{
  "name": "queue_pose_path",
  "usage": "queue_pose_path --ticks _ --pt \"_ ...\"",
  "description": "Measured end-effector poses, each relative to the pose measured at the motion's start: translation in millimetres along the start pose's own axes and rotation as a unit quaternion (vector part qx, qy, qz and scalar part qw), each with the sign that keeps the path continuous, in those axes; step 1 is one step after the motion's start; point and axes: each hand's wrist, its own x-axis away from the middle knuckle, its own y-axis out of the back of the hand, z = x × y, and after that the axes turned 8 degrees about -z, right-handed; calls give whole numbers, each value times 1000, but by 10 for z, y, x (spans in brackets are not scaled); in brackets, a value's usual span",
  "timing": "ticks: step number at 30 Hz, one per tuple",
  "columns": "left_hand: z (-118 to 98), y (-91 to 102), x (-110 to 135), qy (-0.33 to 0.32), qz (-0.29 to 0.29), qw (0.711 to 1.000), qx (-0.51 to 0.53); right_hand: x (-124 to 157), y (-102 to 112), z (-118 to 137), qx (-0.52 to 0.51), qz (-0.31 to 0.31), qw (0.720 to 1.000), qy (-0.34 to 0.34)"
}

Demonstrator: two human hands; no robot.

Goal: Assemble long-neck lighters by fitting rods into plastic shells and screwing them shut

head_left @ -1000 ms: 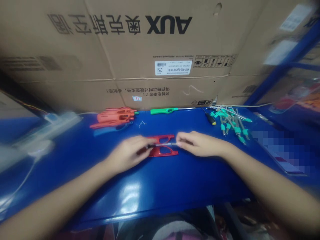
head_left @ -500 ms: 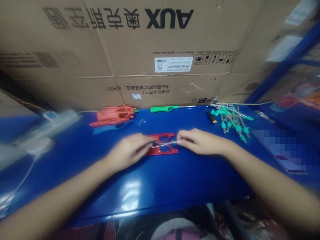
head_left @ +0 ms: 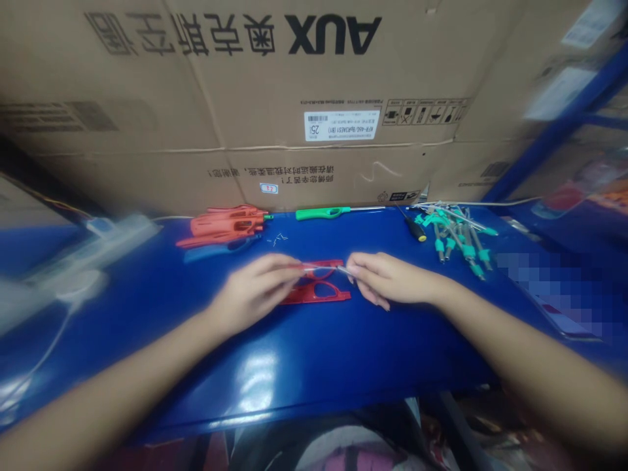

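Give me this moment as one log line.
left hand: over red casing halves, grip unclear | right hand: pinching slim metallic rod | behind: orange casings, green-handled tool, screwdriver, teal-ended rods

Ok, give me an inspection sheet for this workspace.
Surface: glossy blue tabletop.
Job's things: two red casing halves, side by side; slim metallic part at the farther one.
Clutter: orange casings, green long-nosed lighter, black-handled screwdriver, teal-fitted metal tubes.
Hands: right hand pinches the slim metallic part; left hand is at its other end, grip blurred.
Cables: white cable at left, beside a power strip.
Surroundings: AUX cardboard carton behind; blue metal frame at right.
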Motion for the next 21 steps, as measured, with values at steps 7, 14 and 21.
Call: queue_pose_path --ticks 7,14,21 --pt "-29 -3 -21 16 -11 1000 12 -28 -54 -98 -146 16 989 9" --pt "-20 16 19 16 -37 999 -14 -69 -123 -126 -236 20 971 -8" --pt "8 11 29 29 -31 999 11 -81 -150 -152 -242 26 970 -5"
